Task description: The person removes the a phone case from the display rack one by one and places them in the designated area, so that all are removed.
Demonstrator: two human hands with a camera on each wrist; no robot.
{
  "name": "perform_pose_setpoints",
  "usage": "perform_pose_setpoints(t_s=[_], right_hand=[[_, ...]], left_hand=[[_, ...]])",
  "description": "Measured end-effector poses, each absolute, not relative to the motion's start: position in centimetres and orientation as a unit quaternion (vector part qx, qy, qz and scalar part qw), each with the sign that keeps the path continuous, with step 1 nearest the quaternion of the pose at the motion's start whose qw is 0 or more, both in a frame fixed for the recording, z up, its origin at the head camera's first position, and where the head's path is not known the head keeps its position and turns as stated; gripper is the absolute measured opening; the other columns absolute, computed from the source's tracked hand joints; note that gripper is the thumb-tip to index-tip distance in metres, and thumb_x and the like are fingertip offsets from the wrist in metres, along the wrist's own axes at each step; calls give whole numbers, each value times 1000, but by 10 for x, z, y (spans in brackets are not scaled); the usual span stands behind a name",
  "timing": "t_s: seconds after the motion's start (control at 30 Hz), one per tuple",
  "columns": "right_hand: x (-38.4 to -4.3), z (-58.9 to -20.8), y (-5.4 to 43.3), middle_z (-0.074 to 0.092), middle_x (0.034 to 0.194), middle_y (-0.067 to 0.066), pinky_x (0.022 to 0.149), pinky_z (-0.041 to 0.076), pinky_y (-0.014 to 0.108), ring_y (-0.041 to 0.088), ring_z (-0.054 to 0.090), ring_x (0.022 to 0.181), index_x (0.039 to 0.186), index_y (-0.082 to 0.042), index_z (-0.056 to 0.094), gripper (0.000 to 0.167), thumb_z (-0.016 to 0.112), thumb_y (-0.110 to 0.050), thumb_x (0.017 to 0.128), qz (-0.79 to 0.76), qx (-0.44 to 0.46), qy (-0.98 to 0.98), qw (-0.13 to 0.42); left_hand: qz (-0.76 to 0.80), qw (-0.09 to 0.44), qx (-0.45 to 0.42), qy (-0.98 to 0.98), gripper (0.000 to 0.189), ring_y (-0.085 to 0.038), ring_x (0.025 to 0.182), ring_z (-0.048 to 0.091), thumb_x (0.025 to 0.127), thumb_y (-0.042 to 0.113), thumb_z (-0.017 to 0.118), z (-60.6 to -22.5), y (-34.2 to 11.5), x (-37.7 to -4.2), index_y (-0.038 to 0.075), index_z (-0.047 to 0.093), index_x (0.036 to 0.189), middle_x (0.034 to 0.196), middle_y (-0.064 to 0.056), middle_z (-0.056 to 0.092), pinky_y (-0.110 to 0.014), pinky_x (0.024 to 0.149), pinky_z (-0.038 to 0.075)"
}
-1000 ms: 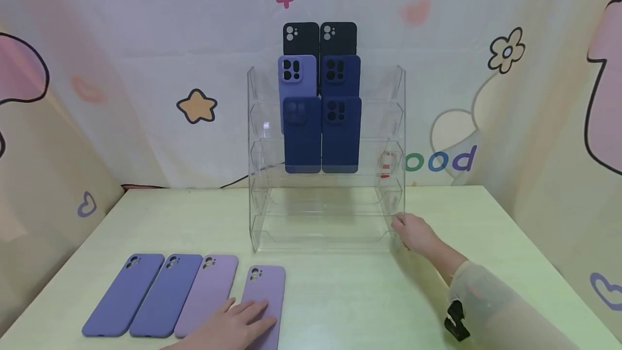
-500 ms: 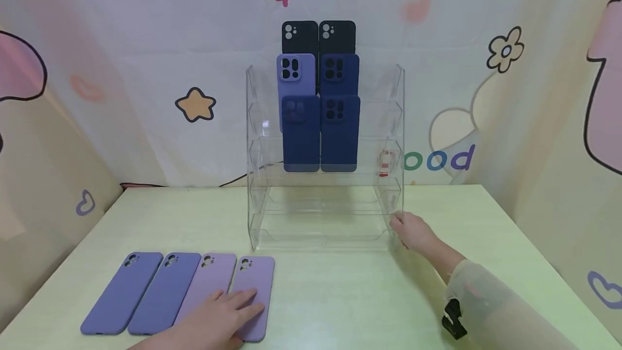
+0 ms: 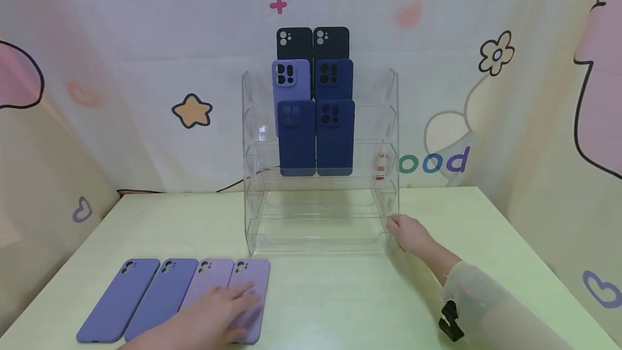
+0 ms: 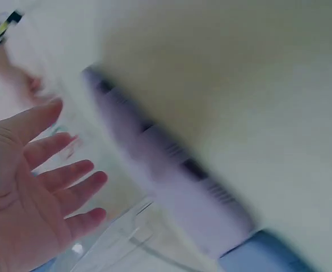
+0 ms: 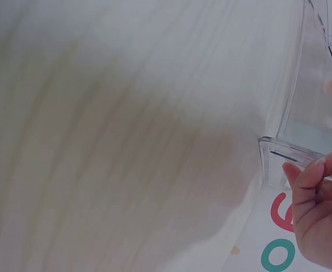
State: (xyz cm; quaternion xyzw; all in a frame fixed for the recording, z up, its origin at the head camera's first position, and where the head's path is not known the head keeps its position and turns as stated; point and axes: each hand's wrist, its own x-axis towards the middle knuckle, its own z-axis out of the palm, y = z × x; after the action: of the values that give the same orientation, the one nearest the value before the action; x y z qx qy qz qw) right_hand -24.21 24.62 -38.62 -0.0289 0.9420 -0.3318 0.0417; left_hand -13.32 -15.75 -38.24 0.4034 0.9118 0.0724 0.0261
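Note:
Over the two lilac phone cases at the right of a row hovers my left hand (image 3: 209,312), its fingers spread and relaxed. The rightmost lilac phone case (image 3: 258,274) lies flat, side by side with the other lilac phone case (image 3: 214,273), which the hand partly covers. In the left wrist view the palm and fingers (image 4: 75,177) show with nothing in them, beside a blurred lilac case edge (image 4: 154,153). My right hand (image 3: 413,235) pinches the lower right side of a clear acrylic display rack (image 3: 320,245); the right wrist view shows thumb and fingers (image 5: 310,178) on its edge.
Two blue-violet phone cases (image 3: 119,301) (image 3: 162,296) lie left of the lilac ones. On the rack's upper tiers stand two black cases (image 3: 332,42), a violet case (image 3: 291,93) and several navy cases (image 3: 335,139). A printed curtain (image 3: 146,139) hangs behind the table (image 3: 350,301).
My left hand has slid the rightmost lilac case left and up against its neighbour, then come up off it. My right hand keeps its hold on the rack. The head view has shifted slightly.

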Motion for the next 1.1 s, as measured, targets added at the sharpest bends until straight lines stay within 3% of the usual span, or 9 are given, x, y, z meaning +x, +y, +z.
perform_pose_setpoints(t_s=[0.13,0.3,0.53,0.83,0.97,1.1], right_hand=[[-241,-385,245,40,55,2,49,35,28,13,38,45,75,-5,43,23,32,-14,92,-330,-27,943,42],[-240,-382,245,41,55,2,49,37,29,14,40,46,95,4,54,29,32,-14,92,-327,-32,944,40],[-239,-383,246,39,54,1,49,36,28,13,39,46,73,-7,41,21,32,-12,92,-332,-44,942,33],[-239,-388,250,40,56,1,48,36,27,13,38,46,74,-6,42,21,32,-13,92,-340,-29,939,35],[-239,-389,249,39,55,1,48,34,27,13,37,45,71,-8,38,22,32,-12,92,-341,-26,939,42],[-240,-386,249,38,53,1,48,35,28,13,37,44,77,-4,45,21,32,-12,92,-339,-33,939,37]], left_hand=[[149,-12,372,916,49,-32,111,55,86,17,67,-353,-150,-134,9,51,131,137,-15,45,-43,82,49],[276,-21,320,906,41,-27,122,47,90,15,62,-327,-143,-146,10,53,130,136,-9,47,-44,90,45],[414,-26,273,868,41,-27,121,47,94,14,57,-304,-131,-192,9,49,134,134,-8,50,-47,96,41],[521,-21,226,823,43,-26,126,43,95,11,53,-286,-102,-246,3,44,136,138,-13,46,-41,98,40],[526,-48,210,823,46,-27,129,39,96,11,52,-286,-92,-261,2,40,139,141,-16,42,-42,101,36],[547,-76,178,815,54,-25,136,28,95,12,53,-281,-80,-274,5,31,144,147,-15,32,-40,105,31]])
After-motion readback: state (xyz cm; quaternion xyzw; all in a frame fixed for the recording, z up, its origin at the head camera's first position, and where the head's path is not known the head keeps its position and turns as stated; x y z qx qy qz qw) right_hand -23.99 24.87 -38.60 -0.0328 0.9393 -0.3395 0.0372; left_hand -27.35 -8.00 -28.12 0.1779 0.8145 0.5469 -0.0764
